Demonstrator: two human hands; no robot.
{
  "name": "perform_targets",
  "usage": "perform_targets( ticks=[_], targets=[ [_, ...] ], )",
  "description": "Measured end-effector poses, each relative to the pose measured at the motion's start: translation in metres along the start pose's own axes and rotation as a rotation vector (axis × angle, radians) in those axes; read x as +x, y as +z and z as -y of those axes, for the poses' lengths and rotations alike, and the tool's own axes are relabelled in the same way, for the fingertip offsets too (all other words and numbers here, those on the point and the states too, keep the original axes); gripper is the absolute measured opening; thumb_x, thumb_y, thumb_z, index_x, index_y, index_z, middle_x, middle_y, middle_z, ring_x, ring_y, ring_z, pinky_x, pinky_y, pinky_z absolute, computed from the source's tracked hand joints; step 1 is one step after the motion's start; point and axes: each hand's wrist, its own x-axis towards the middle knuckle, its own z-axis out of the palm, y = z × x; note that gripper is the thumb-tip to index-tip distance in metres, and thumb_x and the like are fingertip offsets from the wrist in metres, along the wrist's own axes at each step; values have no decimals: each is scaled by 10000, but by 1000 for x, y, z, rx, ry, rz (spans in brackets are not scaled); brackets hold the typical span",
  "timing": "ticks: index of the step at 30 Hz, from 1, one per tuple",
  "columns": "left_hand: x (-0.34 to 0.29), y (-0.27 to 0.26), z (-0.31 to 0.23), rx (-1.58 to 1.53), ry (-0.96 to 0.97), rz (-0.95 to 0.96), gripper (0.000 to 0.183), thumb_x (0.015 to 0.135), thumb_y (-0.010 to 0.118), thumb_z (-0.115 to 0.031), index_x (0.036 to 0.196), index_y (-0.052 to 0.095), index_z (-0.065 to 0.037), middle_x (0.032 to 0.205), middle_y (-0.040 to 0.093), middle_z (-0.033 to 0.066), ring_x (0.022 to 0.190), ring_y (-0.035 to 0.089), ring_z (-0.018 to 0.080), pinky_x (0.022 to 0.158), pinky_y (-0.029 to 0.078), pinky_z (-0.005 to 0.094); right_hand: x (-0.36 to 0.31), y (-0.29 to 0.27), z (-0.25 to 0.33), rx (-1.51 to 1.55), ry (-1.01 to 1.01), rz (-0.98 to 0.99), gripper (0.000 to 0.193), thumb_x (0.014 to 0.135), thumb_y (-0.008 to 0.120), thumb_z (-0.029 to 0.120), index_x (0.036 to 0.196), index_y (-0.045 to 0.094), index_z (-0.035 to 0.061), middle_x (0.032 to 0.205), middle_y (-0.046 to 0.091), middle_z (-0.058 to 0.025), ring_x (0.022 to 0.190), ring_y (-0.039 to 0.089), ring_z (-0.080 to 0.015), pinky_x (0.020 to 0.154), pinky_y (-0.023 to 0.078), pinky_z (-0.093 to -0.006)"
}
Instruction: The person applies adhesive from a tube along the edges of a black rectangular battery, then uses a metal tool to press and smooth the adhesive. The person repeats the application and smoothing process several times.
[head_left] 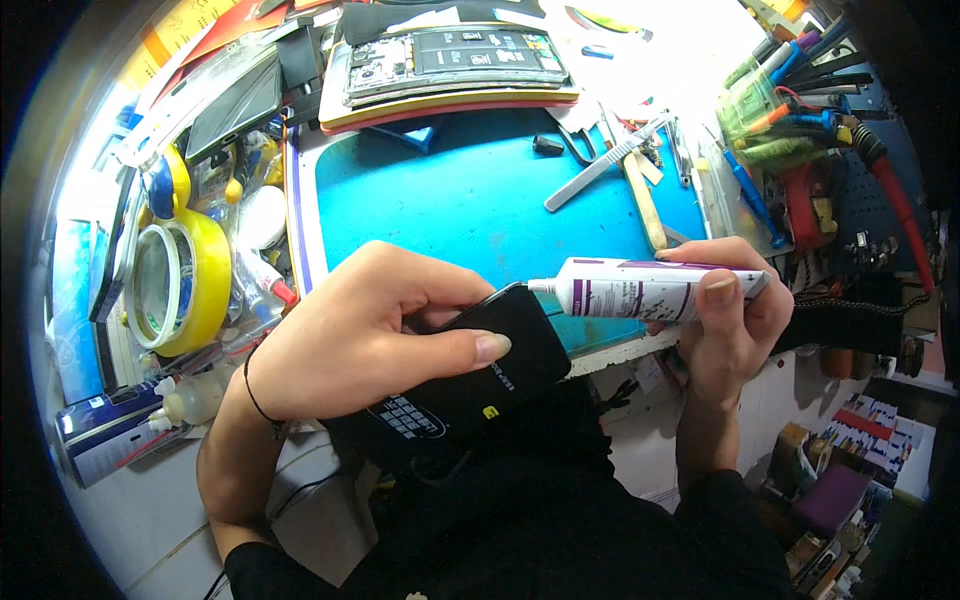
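My left hand (375, 340) grips a flat black phone-shaped panel (540, 345), thumb across its face and fingers curled at its far edge. White and yellow print marks the dark face. It is held tilted, in front of the blue mat (420, 200). In my right hand (735, 325) lies a white and purple glue tube (620, 287), pinched between thumb and fingers. Its narrow nozzle points left and meets the panel's upper corner; whether it touches is too fine to tell. Any glue at the tip cannot be made out.
An opened phone (455, 58) with its battery exposed rests on a stack at the back. Metal tweezers (600, 172) and a wooden-handled tool (640, 200) lie right of centre. Yellow tape rolls (208, 285) stand left; a green holder (752, 110) with pens stands right.
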Motion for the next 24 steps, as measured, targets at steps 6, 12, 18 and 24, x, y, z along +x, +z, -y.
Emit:
perform_targets(
  ticks=[6,12,18,24],
  targets=[
    [1,-2,-6,74,-10,5,353,981,750,-262,825,655,39,620,397,-25,601,317,72,517,245,290,-1,-3,0,-59,-6,-15,383,1026,691,341,1016,779,-32,797,752,-92,631,656,-91,559,462,-224],
    [0,-1,1,29,-2,-17,407,982,756,-260,758,558,16,650,349,-33,613,295,71,523,237,292,-3,2,5,48,61,-45,390,1023,701,352,1000,782,-29,810,755,-91,635,650,-93,565,461,-227],
    [0,0,0,-11,-1,-15,362,984,757,-249,814,600,28,664,360,-39,628,301,65,532,245,285,-2,-4,-3,-10,6,-17,391,1025,696,354,1006,781,-27,805,751,-97,628,672,-104,554,482,-231],
    [0,1,-2,-2,1,-33,320,979,769,-238,870,648,37,669,381,-46,624,319,59,530,251,279,1,-4,1,-36,5,46,506,1045,650,392,1025,712,-110,823,734,-184,605,741,-215,478,585,-277]
  ],
)
